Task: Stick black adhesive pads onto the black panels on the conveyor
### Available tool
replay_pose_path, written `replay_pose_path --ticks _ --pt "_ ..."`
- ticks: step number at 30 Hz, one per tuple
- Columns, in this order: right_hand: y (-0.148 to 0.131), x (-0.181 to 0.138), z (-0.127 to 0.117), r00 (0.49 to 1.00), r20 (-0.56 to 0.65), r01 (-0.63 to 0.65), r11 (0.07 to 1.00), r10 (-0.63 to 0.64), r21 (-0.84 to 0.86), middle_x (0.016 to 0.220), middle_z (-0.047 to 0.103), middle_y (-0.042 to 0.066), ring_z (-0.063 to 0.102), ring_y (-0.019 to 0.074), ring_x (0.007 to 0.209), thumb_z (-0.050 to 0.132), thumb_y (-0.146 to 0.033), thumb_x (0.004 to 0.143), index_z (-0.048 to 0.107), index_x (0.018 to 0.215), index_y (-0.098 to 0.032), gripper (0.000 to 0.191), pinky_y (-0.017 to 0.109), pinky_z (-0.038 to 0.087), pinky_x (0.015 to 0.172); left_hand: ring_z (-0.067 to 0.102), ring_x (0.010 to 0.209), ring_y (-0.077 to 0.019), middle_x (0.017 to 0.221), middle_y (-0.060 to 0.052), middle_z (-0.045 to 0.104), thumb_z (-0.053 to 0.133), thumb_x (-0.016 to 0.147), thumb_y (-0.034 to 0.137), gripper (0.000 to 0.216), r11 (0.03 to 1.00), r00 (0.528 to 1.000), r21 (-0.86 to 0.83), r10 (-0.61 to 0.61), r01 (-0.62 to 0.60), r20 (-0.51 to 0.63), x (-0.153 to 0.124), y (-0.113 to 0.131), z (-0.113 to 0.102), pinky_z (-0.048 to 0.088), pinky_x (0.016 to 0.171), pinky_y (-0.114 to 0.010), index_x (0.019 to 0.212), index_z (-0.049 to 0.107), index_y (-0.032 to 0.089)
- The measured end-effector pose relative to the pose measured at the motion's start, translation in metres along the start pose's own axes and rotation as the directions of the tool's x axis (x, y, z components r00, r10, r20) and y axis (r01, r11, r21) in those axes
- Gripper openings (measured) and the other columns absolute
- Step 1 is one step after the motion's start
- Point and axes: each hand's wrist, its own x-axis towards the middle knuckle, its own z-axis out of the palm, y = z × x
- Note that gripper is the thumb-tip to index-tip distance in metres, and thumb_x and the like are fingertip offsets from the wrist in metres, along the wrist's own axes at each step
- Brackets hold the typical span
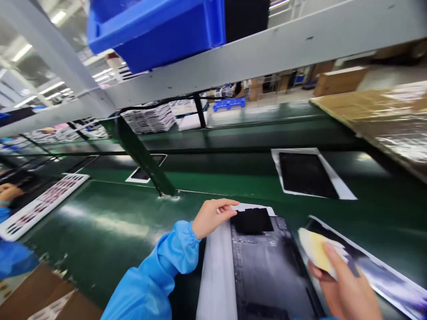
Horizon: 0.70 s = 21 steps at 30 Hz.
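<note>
My left hand (211, 217), in a blue sleeve, rests its curled fingers on the top left corner of a dark grey panel (270, 271) lying on a white sheet (216, 275) in front of me. A small black square (252, 221) sits at the panel's top edge, right by my fingertips. My right hand (347, 289) pinches a pale yellow and white pad (316, 250) at the panel's right side. Under that hand lies another dark panel in glossy wrap (387, 275).
A green conveyor belt (110, 222) runs across, carrying a black panel on white backing (308, 174) and another (143, 172) further left. A green post (143, 158) stands ahead. A blue bin (156, 31) sits on the grey shelf above. Another person's hand (10, 193) works at far left.
</note>
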Motion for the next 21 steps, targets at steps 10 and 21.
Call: replay_pose_path --ticks 10,21 --pt "0.001 0.022 0.017 0.997 0.05 -0.06 0.998 0.061 -0.014 0.079 0.061 0.005 0.053 0.0187 0.056 0.079 -0.055 0.064 0.068 0.097 -0.018 0.05 0.023 0.043 0.039 0.055 0.055 -0.0119 0.075 -0.003 0.069 0.061 0.078 0.025 0.021 0.985 0.972 -0.076 -0.14 0.157 0.19 0.013 -0.015 0.029 0.045 0.055 -0.02 0.092 0.074 0.016" --pt "0.01 0.015 0.031 0.993 0.007 0.119 0.981 -0.12 -0.155 0.086 0.066 0.006 0.061 0.0262 0.077 0.066 -0.049 0.074 0.066 0.091 -0.019 0.034 0.035 0.053 0.072 0.053 0.053 -0.012 0.072 -0.003 0.068 0.06 0.079 0.029 0.022 0.991 0.961 0.026 -0.137 0.135 0.239 0.018 -0.012 0.029 0.042 0.054 -0.021 0.09 0.074 0.016"
